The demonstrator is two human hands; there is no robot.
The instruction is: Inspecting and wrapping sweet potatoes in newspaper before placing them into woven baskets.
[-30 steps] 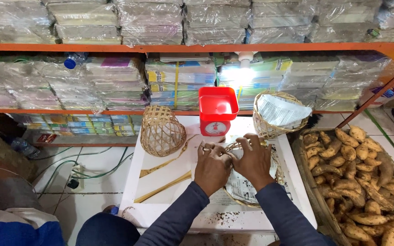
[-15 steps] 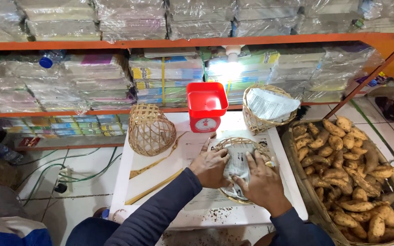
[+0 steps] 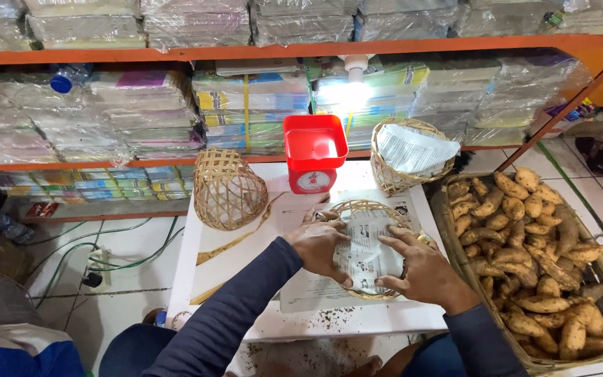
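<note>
Both hands over small woven basket (image 3: 371, 209) on white table (image 3: 357, 321), pressing printed paper (image 3: 364, 251) into it; left hand (image 3: 321, 246) fingers curled on paper's left edge, right hand (image 3: 423, 269) fingers spread flat on paper. Right: crate of sweet potatoes (image 3: 532, 258). Farther: overturned basket (image 3: 226, 188), red scale (image 3: 314, 155), paper-lined basket (image 3: 413, 155), shelves of wrapped stacks (image 3: 127, 112)

your left hand (image 3: 321, 246) and right hand (image 3: 423, 271) now press the printed paper sheet (image 3: 364, 246) flat inside the round woven bamboo basket (image 3: 366, 207); both hands sit lower
</note>
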